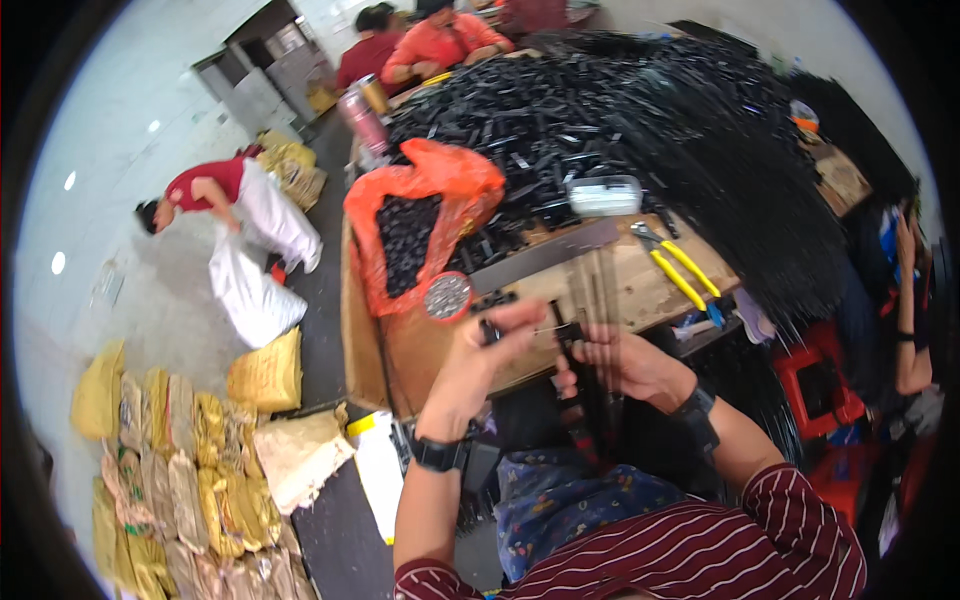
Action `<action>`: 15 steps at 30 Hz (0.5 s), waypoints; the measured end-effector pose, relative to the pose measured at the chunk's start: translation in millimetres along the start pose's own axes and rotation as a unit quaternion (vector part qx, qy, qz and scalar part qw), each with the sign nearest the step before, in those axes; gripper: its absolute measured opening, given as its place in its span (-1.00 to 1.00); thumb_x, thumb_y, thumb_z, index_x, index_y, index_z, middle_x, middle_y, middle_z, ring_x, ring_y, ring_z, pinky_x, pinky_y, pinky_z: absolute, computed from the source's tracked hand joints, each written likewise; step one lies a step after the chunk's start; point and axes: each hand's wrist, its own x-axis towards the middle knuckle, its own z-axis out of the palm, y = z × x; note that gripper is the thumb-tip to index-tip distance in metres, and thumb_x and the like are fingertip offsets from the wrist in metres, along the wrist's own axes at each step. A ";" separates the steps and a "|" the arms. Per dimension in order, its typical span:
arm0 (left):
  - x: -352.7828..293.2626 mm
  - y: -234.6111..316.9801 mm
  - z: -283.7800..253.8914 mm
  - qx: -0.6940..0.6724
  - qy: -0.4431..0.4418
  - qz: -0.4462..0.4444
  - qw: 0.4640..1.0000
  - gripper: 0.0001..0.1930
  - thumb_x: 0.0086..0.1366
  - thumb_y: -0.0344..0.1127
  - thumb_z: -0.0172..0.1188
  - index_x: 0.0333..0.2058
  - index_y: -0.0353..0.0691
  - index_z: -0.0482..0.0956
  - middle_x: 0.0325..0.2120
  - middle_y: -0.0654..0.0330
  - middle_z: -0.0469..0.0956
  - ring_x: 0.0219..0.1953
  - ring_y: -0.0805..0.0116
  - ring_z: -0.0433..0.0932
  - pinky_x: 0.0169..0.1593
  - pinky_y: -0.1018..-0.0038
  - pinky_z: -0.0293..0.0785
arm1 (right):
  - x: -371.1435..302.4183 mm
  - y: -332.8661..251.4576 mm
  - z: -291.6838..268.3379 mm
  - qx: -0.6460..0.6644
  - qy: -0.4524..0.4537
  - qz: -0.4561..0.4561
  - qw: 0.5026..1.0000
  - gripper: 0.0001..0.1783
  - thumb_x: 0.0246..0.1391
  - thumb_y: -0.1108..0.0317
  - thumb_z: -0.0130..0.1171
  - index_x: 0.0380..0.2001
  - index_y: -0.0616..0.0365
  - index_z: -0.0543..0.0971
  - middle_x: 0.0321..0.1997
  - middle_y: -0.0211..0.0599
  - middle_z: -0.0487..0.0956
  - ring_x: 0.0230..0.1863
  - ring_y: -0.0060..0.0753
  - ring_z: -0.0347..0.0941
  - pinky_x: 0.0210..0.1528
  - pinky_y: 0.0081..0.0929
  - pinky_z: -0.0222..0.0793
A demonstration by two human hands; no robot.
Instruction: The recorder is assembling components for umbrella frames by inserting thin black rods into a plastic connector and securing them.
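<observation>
My left hand (468, 368) is raised over the table's near edge, its fingers curled round a small black cylindrical piece (489, 332). Blur hides some of its fingertips. Close by, my right hand (640, 362) grips a bundle of thin dark rods (600, 290) with a black fitting. These rods stand up above the hand, and dark lengths hang below it. Something thin and light spans the gap between both hands. Just beyond are a red-rimmed tub (447, 297) of small metal bits and an orange-red plastic bag (440, 172) of small black parts.
A flat grey metal bar (545, 259), yellow-handled pliers (680, 275) and a clear plastic box (605, 195) lie on the wooden table (420, 350). Behind them spreads a heap of black parts (540, 110) and rods (740, 190). Red stools (815, 385) stand right. Several people are nearby.
</observation>
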 end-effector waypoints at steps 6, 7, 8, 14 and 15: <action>15.4 35.6 10.8 -0.141 0.014 0.032 0.989 -0.52 0.39 0.00 -0.04 0.06 -0.30 0.32 0.02 -0.02 0.46 0.07 0.22 0.45 0.14 0.30 0.35 | 9.3 5.0 14.0 0.019 0.034 0.021 0.999 -0.72 0.17 0.30 0.13 -0.11 0.18 0.43 -0.32 -0.28 0.51 -0.27 -0.38 0.49 -0.20 -0.38 0.51; 20.8 33.0 16.0 -0.147 0.004 0.030 0.989 -0.50 0.39 0.03 -0.05 0.07 -0.30 0.31 -0.02 0.01 0.49 0.03 0.27 0.47 0.10 0.32 0.37 | 12.1 7.3 14.9 0.016 0.027 0.027 0.999 -0.72 0.17 0.30 0.13 -0.11 0.18 0.43 -0.32 -0.28 0.51 -0.27 -0.38 0.49 -0.20 -0.38 0.51; 24.0 35.4 23.6 -0.146 0.001 0.006 0.989 -0.50 0.39 0.04 -0.06 0.05 -0.30 0.32 -0.04 0.03 0.50 0.01 0.30 0.48 0.09 0.34 0.39 | 10.8 7.9 14.5 0.003 0.030 0.027 0.999 -0.73 0.17 0.31 0.13 -0.12 0.19 0.43 -0.32 -0.28 0.51 -0.28 -0.37 0.48 -0.21 -0.37 0.51; 10.8 39.0 27.0 -0.072 -0.030 -0.076 0.994 -0.60 0.40 -0.06 -0.02 0.01 -0.27 0.32 -0.06 0.09 0.50 0.03 0.34 0.45 0.08 0.41 0.36 | 17.2 14.0 11.7 -0.023 0.009 0.035 0.999 -0.84 0.18 0.31 0.12 -0.31 0.18 0.46 -0.34 -0.27 0.50 -0.29 -0.33 0.47 -0.25 -0.37 0.48; 11.4 36.5 25.4 -0.057 -0.022 -0.077 0.995 -0.59 0.40 -0.07 -0.01 0.02 -0.27 0.31 -0.07 0.10 0.50 0.02 0.34 0.45 0.06 0.41 0.37 | 17.2 13.0 12.5 0.001 0.018 0.033 0.999 -0.84 0.20 0.30 0.08 -0.35 0.17 0.46 -0.35 -0.28 0.49 -0.30 -0.37 0.47 -0.26 -0.41 0.48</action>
